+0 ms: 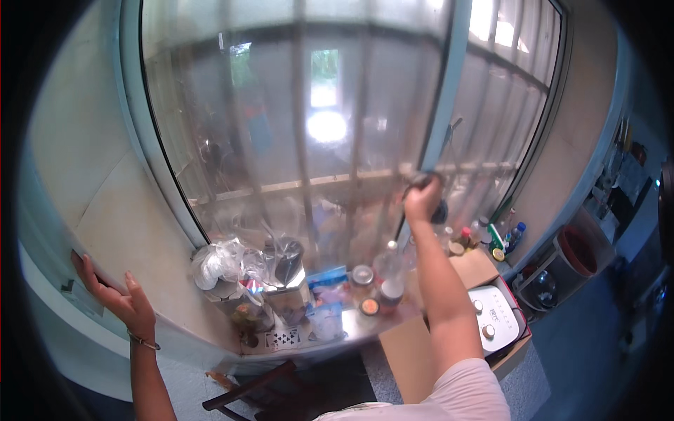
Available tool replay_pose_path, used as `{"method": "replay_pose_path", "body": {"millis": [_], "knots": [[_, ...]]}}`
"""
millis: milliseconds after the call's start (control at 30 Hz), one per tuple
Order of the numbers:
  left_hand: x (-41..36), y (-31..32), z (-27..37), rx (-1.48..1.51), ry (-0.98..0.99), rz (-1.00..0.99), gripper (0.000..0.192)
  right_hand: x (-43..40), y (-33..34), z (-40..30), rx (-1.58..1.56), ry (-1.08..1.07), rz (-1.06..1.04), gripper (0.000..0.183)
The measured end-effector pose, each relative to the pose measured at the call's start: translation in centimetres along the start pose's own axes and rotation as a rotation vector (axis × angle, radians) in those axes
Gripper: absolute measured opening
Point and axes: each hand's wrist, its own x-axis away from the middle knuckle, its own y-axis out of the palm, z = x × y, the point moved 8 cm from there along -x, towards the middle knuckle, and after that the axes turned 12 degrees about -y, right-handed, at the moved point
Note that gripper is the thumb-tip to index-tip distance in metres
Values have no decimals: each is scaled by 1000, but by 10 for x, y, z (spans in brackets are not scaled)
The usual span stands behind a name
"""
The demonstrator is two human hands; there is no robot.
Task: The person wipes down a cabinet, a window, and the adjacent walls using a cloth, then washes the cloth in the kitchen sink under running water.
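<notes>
My right hand is closed around a bunched dark cloth, pressed against or very near the pale upright window frame. Motion blurs the hand and cloth slightly. Behind them, the large glass pane shows vertical bars and a bright reflection. On the far left, my left hand rests with its fingers spread over the edge of the tiled wall. It holds nothing, and a bracelet circles its wrist.
The sill below carries plastic bags, glass jars, playing cards and several bottles. An open cardboard box with a white appliance stands under my right arm. A dark wooden chair is below the sill.
</notes>
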Motion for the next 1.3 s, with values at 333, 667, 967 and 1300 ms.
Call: {"method": "replay_pose_path", "body": {"millis": [333,667,967,1300], "knots": [[2,-6,-7,-4,-9,10,72,-65,10,-91,182,-318,53,55],[2,-2,-5,-62,28,11,70,-1,9,-75,79,-362,-4,45],[4,-3,-9,-39,-22,15,70,-141,10,-137,70,-650,72,42],[7,-4,-11,-62,-73,6,74,-360,4,-193,72,-661,71,38]]}}
